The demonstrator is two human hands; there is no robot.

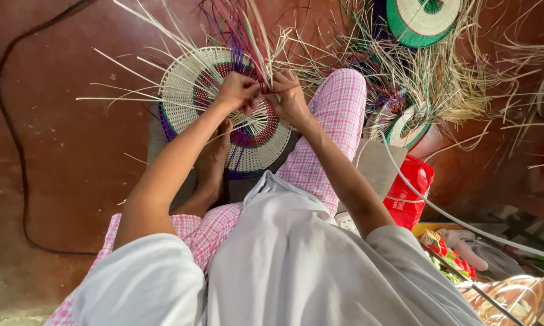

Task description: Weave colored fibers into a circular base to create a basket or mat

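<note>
Fingers of both hands, left hand (237,90) and right hand (289,96), pinched on loose straw strands (247,36) at upper centre. Beneath: round woven mat (187,84), mostly woven (rim unfinished, ends sticking out). Finished green-rimmed mat (420,21) upper right.

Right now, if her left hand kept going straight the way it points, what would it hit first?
Probably the right hand: the left hand points across the round woven mat toward it, and they nearly touch around loose strands.

Left hand (238,92) and right hand (289,96) pinching pale straw strands (133,72) over a round woven cream, maroon and purple mat (190,84), resting on a dark red floor (66,151)
</note>
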